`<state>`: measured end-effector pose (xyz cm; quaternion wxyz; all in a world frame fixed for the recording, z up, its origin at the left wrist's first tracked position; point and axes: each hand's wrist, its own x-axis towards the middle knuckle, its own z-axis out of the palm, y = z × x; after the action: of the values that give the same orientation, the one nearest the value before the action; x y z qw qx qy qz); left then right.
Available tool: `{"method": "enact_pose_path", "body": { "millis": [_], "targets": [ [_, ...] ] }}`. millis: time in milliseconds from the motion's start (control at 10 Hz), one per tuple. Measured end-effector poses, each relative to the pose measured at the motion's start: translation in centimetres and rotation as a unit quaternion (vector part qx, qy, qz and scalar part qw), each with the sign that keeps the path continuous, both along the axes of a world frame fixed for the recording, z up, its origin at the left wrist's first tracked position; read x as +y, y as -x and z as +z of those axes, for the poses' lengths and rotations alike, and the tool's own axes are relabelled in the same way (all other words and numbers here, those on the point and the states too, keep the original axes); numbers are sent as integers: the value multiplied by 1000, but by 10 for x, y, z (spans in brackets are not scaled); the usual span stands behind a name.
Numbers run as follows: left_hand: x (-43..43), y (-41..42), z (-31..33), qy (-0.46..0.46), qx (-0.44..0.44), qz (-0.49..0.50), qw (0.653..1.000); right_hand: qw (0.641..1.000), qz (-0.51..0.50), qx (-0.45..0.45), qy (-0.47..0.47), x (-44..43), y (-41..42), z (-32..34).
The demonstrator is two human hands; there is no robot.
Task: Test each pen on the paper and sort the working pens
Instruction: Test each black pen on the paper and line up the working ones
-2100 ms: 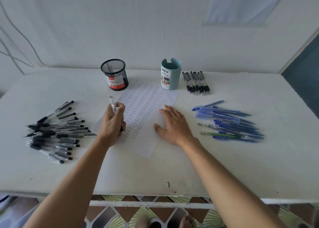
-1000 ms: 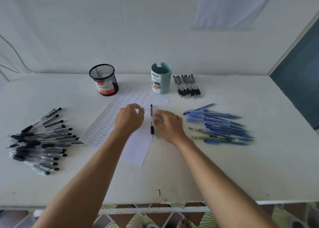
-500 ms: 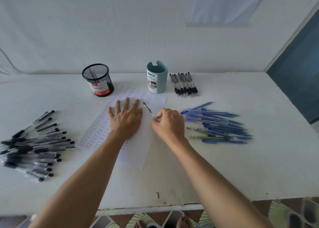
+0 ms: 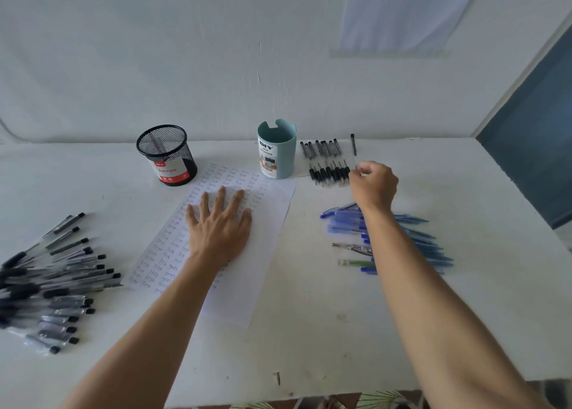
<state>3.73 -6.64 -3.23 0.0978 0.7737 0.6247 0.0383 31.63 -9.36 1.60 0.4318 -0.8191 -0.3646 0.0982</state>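
1. The black mesh cup [image 4: 167, 154] stands at 11 o'clock from the paper [image 4: 266, 229]. Through its mouth only its own mesh shows.
2. The teal cup [image 4: 277, 150] stands at 12 o'clock, touching the far edge of the paper. Its wall hides the inside, so I cannot tell what it holds.
3. Your left hand [image 4: 218, 226] lies flat on the paper, fingers straight and spread. It covers part of the written words.
4. Your right hand [image 4: 374, 185] is at 3 o'clock from the teal cup, at the right end of the row of black pens [image 4: 328, 167]. Its fingers are curled, and it seems to pinch the single black pen [image 4: 353, 145]. Only the dark top of that pen is clear; its barrel is hard to make out.
5. The blue pens [image 4: 343, 223] lie at 3 o'clock from the paper; your right forearm hides their middle.
6. The pile of black pens [image 4: 55, 285] lies at 9 o'clock, cut off by the picture edge.
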Motion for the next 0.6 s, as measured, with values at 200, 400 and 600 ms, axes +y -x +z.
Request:
{"method": "enact_pose_path", "body": {
  "millis": [200, 400, 600],
  "targets": [
    [1, 0, -3, -15, -16, 0, 1000, 998, -17, -35, 52, 36, -24, -3],
    [3, 0, -4, -17, -16, 5, 1000, 996, 1, -12, 94, 50, -28, -6],
    [4, 1, -6, -18, -14, 7, 1000, 994, 36, 24, 98, 49, -17, -2]
  ]
}}
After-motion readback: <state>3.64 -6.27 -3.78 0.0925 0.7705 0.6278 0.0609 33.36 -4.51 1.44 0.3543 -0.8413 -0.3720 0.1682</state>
